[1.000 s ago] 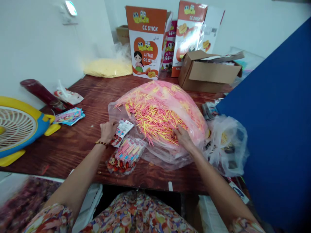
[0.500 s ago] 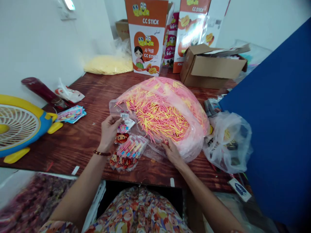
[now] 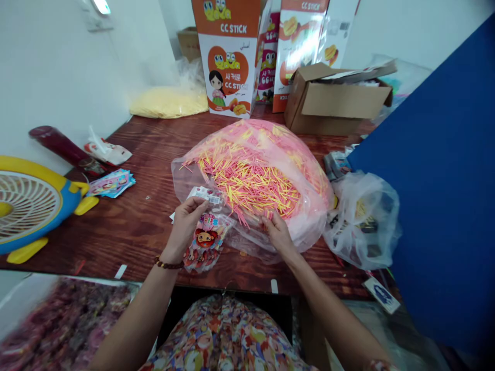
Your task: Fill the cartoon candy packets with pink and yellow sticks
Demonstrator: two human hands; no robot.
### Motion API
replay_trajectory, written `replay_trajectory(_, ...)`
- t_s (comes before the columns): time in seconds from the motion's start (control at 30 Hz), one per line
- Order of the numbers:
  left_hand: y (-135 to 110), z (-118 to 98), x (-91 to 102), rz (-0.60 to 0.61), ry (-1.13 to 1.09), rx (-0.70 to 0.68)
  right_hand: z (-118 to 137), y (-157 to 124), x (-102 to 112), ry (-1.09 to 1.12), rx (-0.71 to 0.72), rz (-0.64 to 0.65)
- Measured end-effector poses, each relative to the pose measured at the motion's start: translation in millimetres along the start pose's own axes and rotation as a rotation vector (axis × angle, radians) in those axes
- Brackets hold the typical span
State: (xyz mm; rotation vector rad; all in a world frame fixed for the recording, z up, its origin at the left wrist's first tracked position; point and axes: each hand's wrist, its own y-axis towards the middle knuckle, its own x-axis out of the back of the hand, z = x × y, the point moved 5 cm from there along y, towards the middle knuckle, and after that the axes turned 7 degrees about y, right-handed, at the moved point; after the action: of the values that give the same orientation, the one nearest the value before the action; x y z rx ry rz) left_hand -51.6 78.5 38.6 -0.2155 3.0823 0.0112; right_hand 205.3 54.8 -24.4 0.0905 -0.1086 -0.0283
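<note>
A big clear plastic bag (image 3: 301,154) full of thin pink and yellow sticks lies in the middle of the wooden table (image 3: 139,221). My left hand (image 3: 185,226) is closed on a small printed packet (image 3: 207,232) with a cartoon face, held up above a pile of filled packets (image 3: 199,257) near the table's front edge. My right hand (image 3: 276,234) is at the bag's open near edge, its fingers pinched on several sticks I can barely make out.
A yellow and blue fan (image 3: 34,203) stands at the left. Loose packets (image 3: 112,183) and a dark red tube (image 3: 64,147) lie beside it. CC STICK cartons (image 3: 228,56) and a brown box (image 3: 336,100) stand at the back. A crumpled bag (image 3: 363,221) and a blue board (image 3: 436,170) are on the right.
My left hand picked one empty packet off the table and raised it toward the middle. My right hand drew back from the heap of sticks to the bag's near edge.
</note>
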Motion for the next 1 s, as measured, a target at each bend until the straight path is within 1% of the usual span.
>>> replay_trajectory(0.1, -5.7, -4.4, 2.4, 0.0, 0.026, 0.001, 14.5, 15.2, 6.9, -0.272, 0.09, 0.096)
replay_trajectory(0.17, -8.8, -6.3, 4.8, 0.007, 0.051, 0.01, 20.7, 26.1, 20.3, -0.46, 0.122, 0.104)
replay_trajectory(0.2, -10.0, -6.6, 5.7, 0.011, 0.064, 0.017, 22.2, 31.1, 28.0, -0.565, 0.115, 0.101)
replay_trajectory(0.27, -11.3, -6.0, 4.8, 0.023, 0.092, 0.023, 21.8, 37.7, 37.7, -0.788, 0.068, 0.17)
replay_trajectory(0.33, -12.3, -3.9, -1.7, 0.053, 0.126, 0.017, 20.1, 38.0, 38.6, -0.979, 0.011, 0.283)
replay_trajectory(0.4, -13.8, -1.7, -12.6, 0.102, 0.161, 0.001, 20.6, 33.1, 33.1, -1.105, -0.016, 0.36)
replay_trajectory(0.5, -15.2, -1.9, -24.0, 0.162, 0.229, -0.042, 22.3, 24.7, 24.9, -1.161, -0.027, 0.362)
replay_trajectory(0.57, -11.1, -5.4, -18.6, 0.155, 0.29, -0.088, 19.7, 23.2, 26.2, -1.134, -0.035, 0.331)
replay_trajectory(0.6, -6.3, -7.8, -10.5, 0.127, 0.327, -0.117, 17.4, 24.2, 29.2, -1.099, -0.032, 0.316)
replay_trajectory(0.67, 8.7, -12.7, 14.2, 0.038, 0.427, -0.179, 12.2, 29.3, 38.2, -0.962, -0.02, 0.289)
replay_trajectory(0.73, 28.8, -13.9, 43.1, -0.043, 0.583, -0.223, 8.2, 36.4, 47.6, -0.821, -0.012, 0.265)
replay_trajectory(0.8, 49.7, -8.8, 67.7, -0.069, 0.732, -0.226, 7.5, 41.5, 53.4, -0.654, -0.039, 0.206)
replay_trajectory(0.83, 58.8, -4.4, 76.9, -0.068, 0.799, -0.222, 8.5, 41.8, 53.1, -0.539, -0.059, 0.171)
replay_trajectory(0.87, 66.3, 0.7, 83.8, -0.066, 0.858, -0.219, 9.8, 39.9, 50.0, -0.396, -0.077, 0.141)
replay_trajectory(0.93, 75.7, 12.8, 89.8, -0.028, 0.954, -0.211, 12.5, 29.8, 35.9, -0.065, -0.088, 0.107)
replay_trajectory(0.97, 77.8, 18.8, 90.8, -0.02, 0.978, -0.203, 13.1, 22.3, 26.1, 0.053, -0.073, 0.109)
replay_trajectory(1.0, 78.5, 24.4, 91.1, -0.018, 0.997, -0.192, 12.7, 13.9, 16.8, 0.124, -0.05, 0.103)
